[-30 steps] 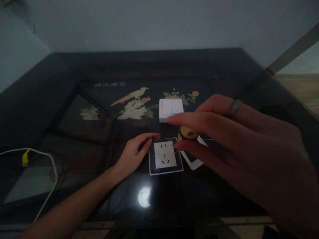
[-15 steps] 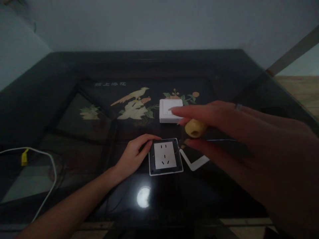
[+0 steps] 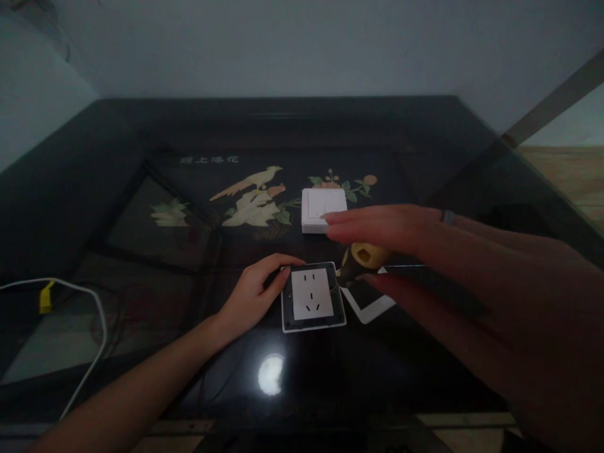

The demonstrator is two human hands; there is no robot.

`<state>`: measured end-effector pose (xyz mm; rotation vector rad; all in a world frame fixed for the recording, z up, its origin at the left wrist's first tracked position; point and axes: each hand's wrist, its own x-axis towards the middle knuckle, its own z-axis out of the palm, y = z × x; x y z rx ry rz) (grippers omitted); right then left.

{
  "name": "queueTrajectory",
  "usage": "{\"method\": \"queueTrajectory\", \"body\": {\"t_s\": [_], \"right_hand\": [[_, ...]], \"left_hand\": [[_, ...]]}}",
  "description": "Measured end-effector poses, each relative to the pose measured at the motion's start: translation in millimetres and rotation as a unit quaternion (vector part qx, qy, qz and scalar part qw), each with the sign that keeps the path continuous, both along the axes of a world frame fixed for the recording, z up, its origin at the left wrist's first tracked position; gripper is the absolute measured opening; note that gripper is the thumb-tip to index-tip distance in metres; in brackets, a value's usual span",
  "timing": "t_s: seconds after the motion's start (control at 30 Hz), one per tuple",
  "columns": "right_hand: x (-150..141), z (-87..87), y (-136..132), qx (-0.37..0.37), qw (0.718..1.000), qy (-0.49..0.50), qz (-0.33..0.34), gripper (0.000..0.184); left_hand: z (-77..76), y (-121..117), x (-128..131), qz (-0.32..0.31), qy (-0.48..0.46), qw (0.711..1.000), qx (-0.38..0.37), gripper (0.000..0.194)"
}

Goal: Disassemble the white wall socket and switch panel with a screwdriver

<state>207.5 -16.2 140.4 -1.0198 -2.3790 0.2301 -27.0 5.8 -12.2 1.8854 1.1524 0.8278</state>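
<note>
1. Here's the white socket [image 3: 312, 294], face up on the glossy dark table [image 3: 358, 377].
2. Left hand [image 3: 255, 288] at its nine o'clock: thumb and forefinger parted, touching the ten o'clock corner; whether they pinch, I can't tell.
3. Right hand [image 3: 486, 289] over at three: fingers long, thumb well apart, yellow-handled screwdriver [image 3: 368, 255] between them, and no telling how firm that hold is!
4. The screwdriver's at two o'clock, near the socket's edge.
5. White frame [image 3: 370, 309] just off three, white switch [image 3: 318, 207] at twelve, cable [image 3: 100, 314] way out at nine.
</note>
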Motion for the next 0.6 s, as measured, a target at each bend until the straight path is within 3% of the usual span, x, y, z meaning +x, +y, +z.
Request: {"method": "queueTrajectory", "body": {"t_s": [0.07, 0.17, 0.23, 0.37, 0.47, 0.6], "right_hand": [[-2.0, 1.6, 0.3, 0.01, 1.0, -0.009, 0.004, 0.024], [-9.0, 0.5, 0.6, 0.054, 0.997, -0.037, -0.048, 0.014], [-10.7, -0.6, 1.8, 0.071, 0.993, -0.042, -0.086, 0.017], [-3.1, 0.6, 5.4, 0.03, 0.998, -0.027, -0.056, 0.031], [-0.9, 0.1, 4.9, 0.006, 1.0, -0.02, -0.014, 0.027], [-11.1, -5.4, 0.7, 0.073, 0.993, -0.04, -0.084, 0.015]], "left_hand": [[-0.7, 0.0, 0.2, 0.0, -0.004, 1.0, 0.002, 0.025], [-0.2, 0.5, 0.6, -0.004, -0.006, 1.0, 0.002, 0.026], [1.4, 0.7, 0.6, -0.006, -0.003, 1.0, -0.001, 0.026], [4.3, 0.6, 0.7, -0.005, 0.004, 1.0, -0.007, 0.025], [3.8, 0.4, 1.0, -0.005, 0.004, 1.0, -0.005, 0.025], [2.4, 0.8, 0.9, -0.006, 0.0, 1.0, 0.0, 0.025]]}}
